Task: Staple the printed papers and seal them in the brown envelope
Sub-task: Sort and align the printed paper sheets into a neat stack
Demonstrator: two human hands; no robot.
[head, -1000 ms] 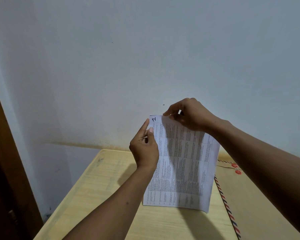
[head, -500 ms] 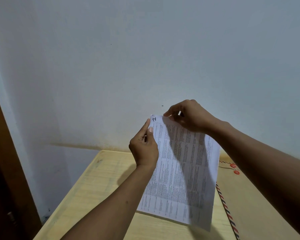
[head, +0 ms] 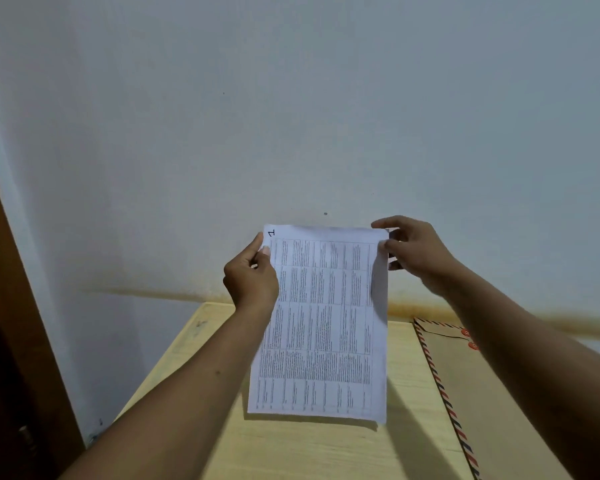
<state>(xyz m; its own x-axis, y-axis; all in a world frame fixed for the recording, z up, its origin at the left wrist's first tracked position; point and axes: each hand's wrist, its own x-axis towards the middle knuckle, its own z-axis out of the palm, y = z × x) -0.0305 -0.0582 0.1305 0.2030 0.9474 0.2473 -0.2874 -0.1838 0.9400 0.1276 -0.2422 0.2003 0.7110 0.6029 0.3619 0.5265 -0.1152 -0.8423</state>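
Observation:
I hold the printed papers (head: 321,323) upright, their bottom edge resting on the wooden table (head: 291,452). The top sheet carries a dense printed table and a handwritten "1" at its top left corner. My left hand (head: 252,277) pinches the upper left edge. My right hand (head: 413,252) pinches the upper right corner between thumb and fingers. The brown envelope (head: 478,393), with a red and blue striped border and red string buttons, lies flat on the table to the right, partly under my right forearm. No stapler is in view.
A pale wall (head: 291,116) stands right behind the table. A dark wooden door or frame (head: 4,341) runs along the left edge of the view, beside the table's left side.
My right hand slid from the middle of the top edge to the upper right corner. The papers turned to face me squarely and stand straighter on the table.

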